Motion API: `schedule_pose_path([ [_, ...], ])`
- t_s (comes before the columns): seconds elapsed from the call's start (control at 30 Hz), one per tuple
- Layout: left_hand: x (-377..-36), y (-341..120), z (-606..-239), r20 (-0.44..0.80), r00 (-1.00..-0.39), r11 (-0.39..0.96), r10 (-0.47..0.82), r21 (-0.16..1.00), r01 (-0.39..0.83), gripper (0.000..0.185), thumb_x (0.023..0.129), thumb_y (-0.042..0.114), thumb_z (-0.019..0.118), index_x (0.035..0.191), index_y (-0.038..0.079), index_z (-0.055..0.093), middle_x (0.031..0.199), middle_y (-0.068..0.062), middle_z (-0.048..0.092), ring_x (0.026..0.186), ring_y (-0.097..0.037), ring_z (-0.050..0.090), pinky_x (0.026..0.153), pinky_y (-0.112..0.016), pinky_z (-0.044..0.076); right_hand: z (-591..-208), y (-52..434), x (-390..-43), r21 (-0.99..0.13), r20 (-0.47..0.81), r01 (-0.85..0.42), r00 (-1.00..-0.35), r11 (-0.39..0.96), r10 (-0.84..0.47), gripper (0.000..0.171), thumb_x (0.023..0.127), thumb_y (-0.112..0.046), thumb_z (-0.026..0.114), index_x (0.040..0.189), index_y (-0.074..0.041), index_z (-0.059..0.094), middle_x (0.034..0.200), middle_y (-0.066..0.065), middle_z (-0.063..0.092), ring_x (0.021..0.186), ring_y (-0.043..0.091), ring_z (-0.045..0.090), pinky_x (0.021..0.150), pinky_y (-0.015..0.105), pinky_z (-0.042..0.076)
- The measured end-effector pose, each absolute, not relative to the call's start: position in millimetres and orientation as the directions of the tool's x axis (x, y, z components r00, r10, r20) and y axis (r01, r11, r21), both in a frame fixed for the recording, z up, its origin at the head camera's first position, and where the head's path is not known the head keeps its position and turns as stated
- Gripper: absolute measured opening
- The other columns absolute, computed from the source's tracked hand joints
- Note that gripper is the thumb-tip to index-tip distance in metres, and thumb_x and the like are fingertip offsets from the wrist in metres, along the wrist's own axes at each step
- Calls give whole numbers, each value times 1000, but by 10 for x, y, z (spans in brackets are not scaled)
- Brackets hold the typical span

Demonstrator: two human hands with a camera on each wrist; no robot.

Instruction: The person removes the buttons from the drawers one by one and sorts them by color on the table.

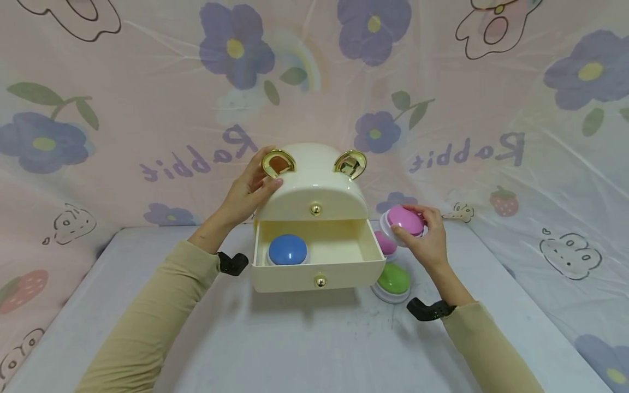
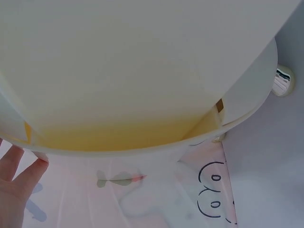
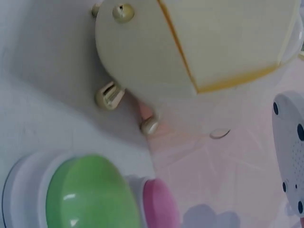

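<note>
A pink dome button (image 1: 405,220) is held above the desk (image 1: 304,338) by the right hand (image 1: 425,240), the fingers curled round its white rim from the far side and the thumb pressed against its near edge. It is kept just to the right of the open lower drawer (image 1: 318,267) of a cream drawer box (image 1: 314,188), level with the drawer's top edge and apart from it. The box is steadied by the left hand (image 1: 250,188), whose fingers are laid fairly straight over the rounded top beside the left gold ear (image 1: 278,162); nothing is gripped by it. A blue dome button (image 1: 287,249) is seen in the left half of the drawer. On the desk to the right of the box, under the right hand, a second pink button (image 1: 385,243) and a green button (image 1: 393,280) are set close together, the green one nearer the front edge.

The word "Rabbit" is printed, mirrored, on the cloth backdrop (image 1: 147,109) in two places.

The desk is a pale grey surface, flecked with small marks. It is enclosed at the back and both sides by pink cloth printed with purple flowers, strawberries and outline rabbits.
</note>
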State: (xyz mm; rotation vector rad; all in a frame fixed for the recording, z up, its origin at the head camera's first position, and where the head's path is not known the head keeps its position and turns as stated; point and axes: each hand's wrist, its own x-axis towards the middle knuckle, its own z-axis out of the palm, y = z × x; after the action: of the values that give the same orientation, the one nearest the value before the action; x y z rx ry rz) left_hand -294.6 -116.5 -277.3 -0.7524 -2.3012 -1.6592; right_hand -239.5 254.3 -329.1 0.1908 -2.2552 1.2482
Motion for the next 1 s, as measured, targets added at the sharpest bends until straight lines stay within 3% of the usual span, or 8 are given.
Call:
schedule_pose_path([
  [0.47, -2937, -1166, -2770, 440, -852, 247, 283, 825, 508, 67, 95, 22, 60, 149, 40, 25, 147, -10, 44, 137, -30, 40, 113, -54, 27, -3639, 2813, -2677, -756, 412, -192, -883, 626, 227, 55, 81, -19, 75, 130, -2, 56, 126, 21, 42, 118, 31, 41, 98, 49, 40],
  [0.77, -2938, -1165, -2768, 435, -852, 236, 291, 830, 504, 68, 95, 20, 60, 149, 40, 24, 147, -11, 44, 138, -30, 39, 113, -55, 26, -3742, 2926, -2748, -738, 410, -164, -880, 655, 240, 57, 80, -21, 75, 130, 0, 56, 120, 23, 43, 113, 33, 43, 99, 52, 42],
  [1.0, -2944, -1169, -2757, 428, -854, 225, 296, 837, 498, 68, 95, 11, 58, 152, 27, 22, 146, -18, 43, 138, -35, 37, 114, -56, 24, -3845, 3049, -2813, -747, 365, -114, -894, 655, 261, 60, 81, -21, 75, 133, 0, 53, 126, 24, 42, 118, 35, 43, 105, 53, 40],
])
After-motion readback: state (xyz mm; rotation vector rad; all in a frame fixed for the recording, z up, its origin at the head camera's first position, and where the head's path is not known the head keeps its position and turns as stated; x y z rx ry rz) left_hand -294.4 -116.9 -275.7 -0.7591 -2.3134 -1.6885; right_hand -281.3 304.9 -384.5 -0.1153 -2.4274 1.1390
